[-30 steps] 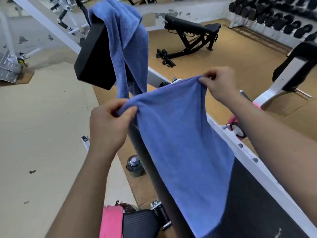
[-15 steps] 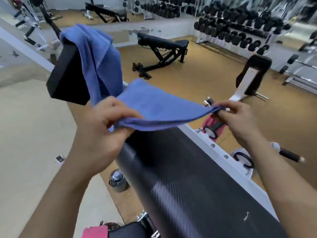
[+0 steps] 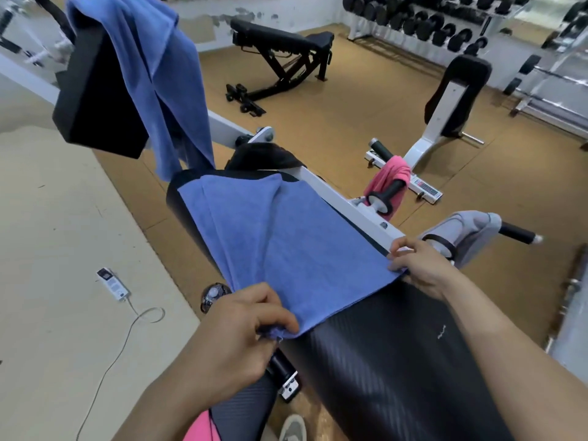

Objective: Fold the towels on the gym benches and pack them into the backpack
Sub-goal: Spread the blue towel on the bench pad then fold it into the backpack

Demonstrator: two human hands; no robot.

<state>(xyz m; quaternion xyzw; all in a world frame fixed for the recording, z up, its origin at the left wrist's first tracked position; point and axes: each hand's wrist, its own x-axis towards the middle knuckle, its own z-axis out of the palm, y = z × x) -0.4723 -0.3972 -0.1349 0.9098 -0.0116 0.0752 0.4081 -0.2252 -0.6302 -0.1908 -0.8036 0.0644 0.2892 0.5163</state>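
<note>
A blue towel (image 3: 280,240) lies spread on the black bench pad (image 3: 397,361) in front of me. My left hand (image 3: 241,332) pinches its near left corner. My right hand (image 3: 420,265) pinches the near right corner at the pad's edge. A second blue towel (image 3: 159,74) hangs over a black pad (image 3: 95,103) at the upper left. A pink towel (image 3: 388,176) is draped over a roller handle to the right. A grey towel (image 3: 464,230) covers another handle beside my right hand. No backpack is in view.
A white frame bar (image 3: 343,205) runs along the bench's right side. A water bottle (image 3: 213,296) and a power strip (image 3: 113,284) with its cable lie on the floor to the left. An incline bench (image 3: 280,55) and a dumbbell rack (image 3: 429,20) stand behind.
The towel was held up in the air by its two corners. Both hands have swung it forward and down, and it now lies flat on the bench pad.
</note>
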